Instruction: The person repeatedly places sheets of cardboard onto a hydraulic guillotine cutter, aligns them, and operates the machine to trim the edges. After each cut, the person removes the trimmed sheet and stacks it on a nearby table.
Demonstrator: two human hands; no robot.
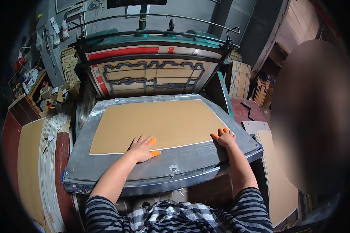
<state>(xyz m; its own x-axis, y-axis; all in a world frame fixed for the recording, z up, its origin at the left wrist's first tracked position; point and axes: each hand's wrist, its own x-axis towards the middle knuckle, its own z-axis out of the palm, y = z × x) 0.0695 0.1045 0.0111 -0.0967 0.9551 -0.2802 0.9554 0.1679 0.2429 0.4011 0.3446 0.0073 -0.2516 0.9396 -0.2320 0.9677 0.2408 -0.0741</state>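
A large brown cardboard sheet point(163, 120) with a pale edge lies flat on the grey metal bed point(144, 173) of a die-cutting press. My left hand point(142, 148) rests at the sheet's near edge, fingers spread, with orange covers on the thumb and a finger. At the near right corner, my right hand point(224, 137) touches the sheet, its fingers stretched out and several of them in orange covers. Neither hand grips anything. Behind the bed, the tilted press plate carries a cutting die board point(155, 75) with dark blade outlines.
Stacked brown sheets point(31, 167) stand at the left, beside a dark red panel point(63, 163). More brown sheets point(280, 174) lie at the right. A black crank-shaped bar point(248, 110) lies on a red surface. A large blurred area covers the far right.
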